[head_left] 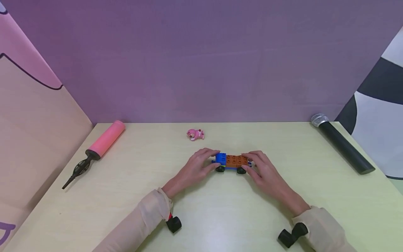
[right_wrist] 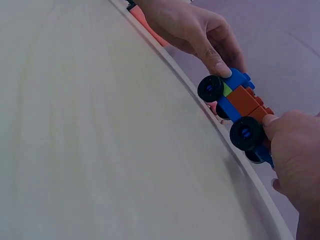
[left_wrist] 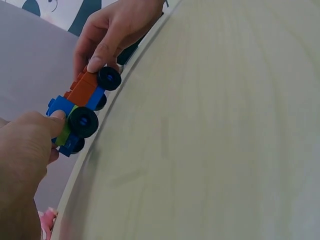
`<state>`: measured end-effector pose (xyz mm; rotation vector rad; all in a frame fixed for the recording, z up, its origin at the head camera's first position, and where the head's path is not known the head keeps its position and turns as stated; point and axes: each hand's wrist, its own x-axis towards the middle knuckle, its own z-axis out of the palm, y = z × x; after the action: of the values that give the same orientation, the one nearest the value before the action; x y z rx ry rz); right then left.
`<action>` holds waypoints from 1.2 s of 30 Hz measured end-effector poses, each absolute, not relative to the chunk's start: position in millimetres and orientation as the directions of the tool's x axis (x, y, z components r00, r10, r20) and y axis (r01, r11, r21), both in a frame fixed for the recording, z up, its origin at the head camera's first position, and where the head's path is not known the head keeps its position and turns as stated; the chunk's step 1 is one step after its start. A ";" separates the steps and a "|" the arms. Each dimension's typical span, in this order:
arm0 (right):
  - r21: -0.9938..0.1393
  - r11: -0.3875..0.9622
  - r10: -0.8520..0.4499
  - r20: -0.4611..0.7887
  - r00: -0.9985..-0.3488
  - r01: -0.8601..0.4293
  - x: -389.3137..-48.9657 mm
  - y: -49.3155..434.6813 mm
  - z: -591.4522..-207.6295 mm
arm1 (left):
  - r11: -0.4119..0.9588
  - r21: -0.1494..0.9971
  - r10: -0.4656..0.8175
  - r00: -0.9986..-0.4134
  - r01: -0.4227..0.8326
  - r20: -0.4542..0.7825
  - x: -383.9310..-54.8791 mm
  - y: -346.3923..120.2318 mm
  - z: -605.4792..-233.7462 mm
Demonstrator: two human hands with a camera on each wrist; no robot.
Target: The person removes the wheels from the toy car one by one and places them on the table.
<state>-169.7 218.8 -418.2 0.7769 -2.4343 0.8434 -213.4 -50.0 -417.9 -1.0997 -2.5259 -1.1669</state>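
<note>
Between the two hands is a toy truck (head_left: 232, 161) built of blocks, with a blue front, orange-brown studded bricks behind it, a blue base and black wheels. The left hand (head_left: 199, 164) grips the blue front end, its thumb on the near side and fingers on the far side. At the other end, the right hand (head_left: 266, 171) pinches the orange-brown bricks the same way. Both wrist views show the truck's side, with a light green piece (left_wrist: 64, 134) below the blue block and thumbs pressed on the bricks. The fingertips behind the truck are partly hidden.
A small pink toy animal (head_left: 195, 134) lies behind the truck on the pale wooden table (head_left: 214, 210). To the left is a pink hand pump (head_left: 107, 139) with a black nozzle. A black microphone (head_left: 343, 145) lies at the right edge. A purple wall panel (head_left: 201, 63) stands behind.
</note>
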 end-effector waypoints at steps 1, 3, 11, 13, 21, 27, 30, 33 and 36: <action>-0.410 0.653 -0.360 0.571 -0.738 -0.637 -169.4 219.2 -417.7 | 0.424 0.598 0.558 -0.716 0.680 0.419 -213.5 -50.1 -418.0; -0.409 0.646 -0.361 0.580 -0.731 -0.644 -168.5 219.6 -416.5 | 0.416 0.587 0.556 -0.705 0.695 0.440 -213.5 -50.5 -418.2; -0.416 0.594 -0.346 0.641 -0.685 -0.689 -165.5 218.6 -410.5 | 0.358 0.551 0.533 -0.649 0.754 0.542 -211.7 -53.3 -413.7; -0.408 0.579 -0.343 0.664 -0.664 -0.706 -164.8 218.0 -408.7 | 0.341 0.545 0.530 -0.636 0.766 0.561 -211.8 -53.8 -412.5; -0.414 0.530 -0.325 0.707 -0.629 -0.740 -158.7 215.2 -403.6 | 0.248 0.507 0.520 -0.554 0.826 0.650 -212.1 -56.9 -407.9; -0.372 0.495 -0.332 0.754 -0.567 -0.785 -155.6 214.0 -401.3 | 0.202 0.499 0.506 -0.526 0.843 0.684 -206.9 -58.6 -402.6; -0.327 0.493 -0.346 0.777 -0.526 -0.806 -153.6 213.0 -399.0 | 0.162 0.583 0.502 -0.575 0.797 0.646 -202.5 -59.3 -398.3; -0.286 0.496 -0.374 0.782 -0.499 -0.820 -150.9 211.9 -395.9 | 0.132 0.685 0.515 -0.640 0.717 0.571 -199.1 -59.4 -393.0; -0.217 0.481 -0.410 0.801 -0.437 -0.849 -149.6 209.6 -392.8 | 0.136 0.741 0.557 -0.670 0.657 0.491 -198.2 -57.9 -387.7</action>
<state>-149.6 209.6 -392.8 1.0370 -2.0396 0.8167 -198.2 -57.9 -387.7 -1.2301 -2.2930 -1.5810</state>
